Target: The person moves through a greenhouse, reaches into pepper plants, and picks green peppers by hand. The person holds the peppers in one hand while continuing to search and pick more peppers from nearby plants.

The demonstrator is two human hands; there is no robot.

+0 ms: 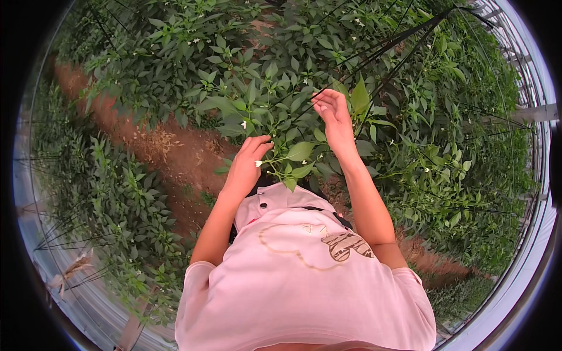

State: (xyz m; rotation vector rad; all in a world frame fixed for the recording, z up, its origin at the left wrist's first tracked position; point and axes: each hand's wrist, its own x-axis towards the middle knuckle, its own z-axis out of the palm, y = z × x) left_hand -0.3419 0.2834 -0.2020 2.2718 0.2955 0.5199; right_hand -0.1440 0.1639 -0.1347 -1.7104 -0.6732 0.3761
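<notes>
Leafy pepper plants with small white flowers stand before me. My left hand (246, 164) is at the near plant, its fingers bent among the stems and leaves; whether they grip a stem is hidden. A white flower (258, 163) shows beside that hand, and a leafy pepper shoot (290, 164) spreads between my two hands. Higher and to the right, my right hand (337, 120) has its fingers curled. Black twine (373, 55) runs down from the upper right past those fingertips; I cannot tell if they hold it. Large pale green leaves (360, 97) stand just right of this hand.
A bare reddish soil path (175, 153) with dry plant litter crosses on the left. More pepper plants (127, 210) grow beyond it. Several dark support strings slant through the foliage. At the right rim is a greenhouse frame bar (533, 114) with pale sheeting.
</notes>
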